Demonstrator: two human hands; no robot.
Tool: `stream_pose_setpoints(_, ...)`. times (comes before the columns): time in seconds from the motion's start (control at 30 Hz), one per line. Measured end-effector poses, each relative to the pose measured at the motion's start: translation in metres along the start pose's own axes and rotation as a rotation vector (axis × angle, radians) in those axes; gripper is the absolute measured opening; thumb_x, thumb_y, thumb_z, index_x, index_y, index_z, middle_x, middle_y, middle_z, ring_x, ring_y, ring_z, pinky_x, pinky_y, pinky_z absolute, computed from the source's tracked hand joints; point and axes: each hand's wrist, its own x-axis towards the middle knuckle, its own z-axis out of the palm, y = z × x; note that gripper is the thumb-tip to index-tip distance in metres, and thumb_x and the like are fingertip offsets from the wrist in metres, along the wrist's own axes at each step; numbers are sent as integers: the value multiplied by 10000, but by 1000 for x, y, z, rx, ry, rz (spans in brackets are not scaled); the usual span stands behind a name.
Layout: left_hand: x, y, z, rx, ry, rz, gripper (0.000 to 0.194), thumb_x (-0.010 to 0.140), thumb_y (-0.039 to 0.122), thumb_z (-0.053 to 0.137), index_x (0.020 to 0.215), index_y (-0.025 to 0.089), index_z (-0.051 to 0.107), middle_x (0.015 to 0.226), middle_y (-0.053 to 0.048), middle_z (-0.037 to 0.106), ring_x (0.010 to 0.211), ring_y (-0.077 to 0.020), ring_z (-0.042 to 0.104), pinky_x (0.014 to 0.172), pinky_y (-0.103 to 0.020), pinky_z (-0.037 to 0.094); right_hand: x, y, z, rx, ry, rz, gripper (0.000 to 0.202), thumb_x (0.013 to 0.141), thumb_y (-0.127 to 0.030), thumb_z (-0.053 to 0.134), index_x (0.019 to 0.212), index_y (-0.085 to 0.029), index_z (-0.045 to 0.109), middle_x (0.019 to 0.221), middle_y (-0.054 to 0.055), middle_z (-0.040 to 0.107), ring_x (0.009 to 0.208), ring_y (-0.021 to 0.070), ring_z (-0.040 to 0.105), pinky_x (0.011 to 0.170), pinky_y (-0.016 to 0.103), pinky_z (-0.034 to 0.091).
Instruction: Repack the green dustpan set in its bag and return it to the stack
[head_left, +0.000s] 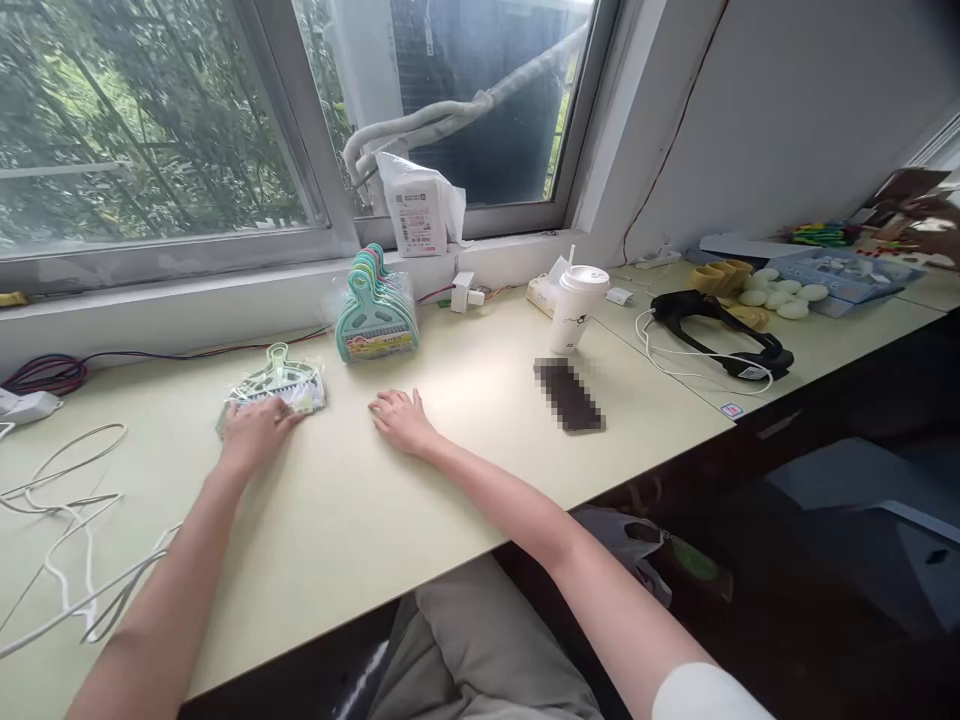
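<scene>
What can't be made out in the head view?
- Left hand's grip: its back hides the palm and part of the pale green plastic-wrapped piece.
- Count in the upright green plastic stack: front one overlaps the rest.
- Dark flat rectangular object's surface: pixelated.
- White lidded paper cup's contents: lid and wall.
- White box-shaped packet's fine print: too small.
- White plug block: cut by left edge.

There are one upright pastel plastic stack (pixel 379 318), one flat green pack (pixel 279 377), one white lidded cup (pixel 576 312), one dark phone (pixel 568 396), roughly eight white ovals (pixel 793 310).
</scene>
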Motion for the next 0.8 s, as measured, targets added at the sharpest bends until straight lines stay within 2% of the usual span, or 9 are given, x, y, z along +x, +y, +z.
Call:
stream_pose_setpoints(0.17, -96, 48, -23, -396, -98, 145, 311, 762, 574, 600, 938, 343, 710, 1258, -22, 718, 1201, -359, 625, 1173, -557, 325, 3, 4, -5, 196, 20, 62, 462, 1017, -482, 462, 1385, -207, 518, 1518, 116, 538, 1474, 253, 404, 1269, 560, 95)
stream_pose_setpoints(0.3, -132, 101, -27, -597, -207, 230, 352, 831, 558, 593, 1107, 397, 740, 1378, -38, 643, 1345, -339, 533, 1260, -532, 156, 2, 11, -12, 414, 55, 79, 639, 865, -288, 708, 1449, -191, 466, 1335, 106, 685, 1307, 255, 590, 1244, 538, 240)
stream_pose_setpoints(0.4, -111, 125, -26, -651, -83, 214, 385, 861, 501, 606, 1230, 415, 676, 1392, -25, 634, 1363, -339, 519, 1266, -570, 45, 0, 24, -28, 758, 110, 137, 686, 819, -125, 672, 1462, -202, 446, 1235, 81, 733, 1138, 219, 694, 1048, 435, 523)
stream_pose_setpoints(0.47, -78, 133, -27, -686, 164, 50, 505, 864, 478, 629, 1351, 351, 590, 1499, -61, 536, 1432, -325, 440, 1256, -560, 151, -2, 34, -45, 940, 176, 118, 704, 790, -85, 660, 1450, -205, 449, 1242, 74, 736, 1121, 209, 706, 962, 388, 580)
stream_pose_setpoints(0.53, -42, 138, -29, -774, 230, -95, 723, 768, 460, 743, 1427, 260, 522, 1550, -124, 463, 1454, -352, 401, 1201, -544, 306, -3, 43, -62, 1009, 250, 32, 675, 775, -93, 675, 1410, -218, 484, 1245, 62, 741, 1169, 211, 690, 987, 389, 574)
stream_pose_setpoints(0.57, -27, 139, -29, -878, 128, -133, 763, 719, 456, 788, 1407, 236, 541, 1500, -147, 516, 1386, -380, 481, 1137, -550, 398, -4, 47, -70, 1010, 287, -16, 639, 779, -108, 679, 1383, -222, 506, 1237, 59, 747, 1198, 212, 677, 1017, 394, 559)
stream_pose_setpoints(0.67, -2, 144, -25, -1223, -455, -49, 590, 704, 547, 810, 1181, 215, 707, 1178, -153, 722, 1115, -386, 678, 947, -503, 555, -6, 53, -85, 861, 384, -134, 592, 826, -163, 658, 1390, -215, 487, 1244, 77, 743, 1254, 216, 647, 1084, 409, 509)
stream_pose_setpoints(0.7, -1, 146, -20, -1288, -539, -92, 514, 675, 577, 826, 1014, 197, 753, 1024, -156, 755, 999, -382, 715, 891, -486, 580, -7, 53, -86, 745, 419, -146, 583, 852, -177, 634, 1408, -222, 466, 1263, 78, 734, 1252, 217, 645, 1089, 415, 500)
stream_pose_setpoints(0.8, -7, 151, -3, -1508, -481, -291, 427, 632, 567, 864, 815, 199, 747, 837, -130, 759, 779, -326, 738, 759, -434, 616, -14, 48, -80, 379, 572, -117, 482, 925, -189, 539, 1401, -239, 486, 1422, 96, 624, 1323, 241, 569, 1144, 456, 410)
